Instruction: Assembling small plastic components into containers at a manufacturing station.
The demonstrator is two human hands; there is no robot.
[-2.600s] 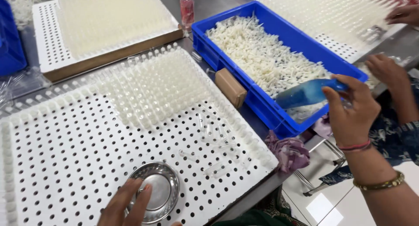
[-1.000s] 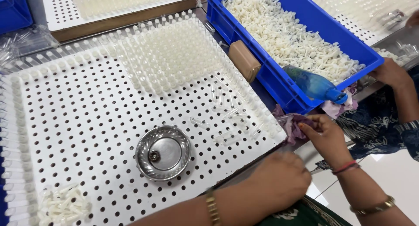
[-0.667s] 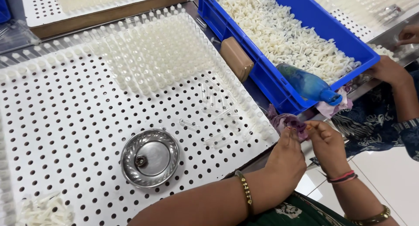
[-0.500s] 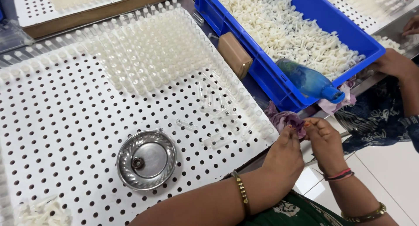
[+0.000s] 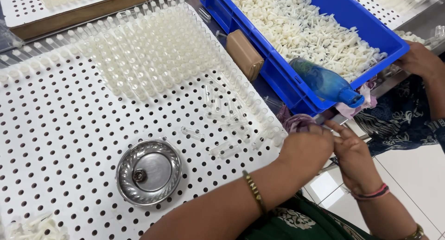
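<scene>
Left hand (image 5: 306, 149), right hand (image 5: 354, 159) meet beside purple cloth (image 5: 294, 123).

A metal bowl (image 5: 148, 171) is set on the perforated tray (image 5: 60, 129) near its front edge, with loose clear tubes (image 5: 222, 129) lying to its right. Behind them, upright tubes (image 5: 148, 50) are stood in the tray's holes. At the tray's right, a crate (image 5: 278, 82) of small parts (image 5: 301, 31) is placed, a bottle (image 5: 327, 82) resting on its front corner.

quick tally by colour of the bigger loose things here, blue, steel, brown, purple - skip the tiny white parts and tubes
Blue: 2, the blue crate and the blue bottle
Steel: 1, the round steel dish
Brown: 1, the brown block
Purple: 1, the purple cloth by the left hand and right hand
Total: 5
</scene>
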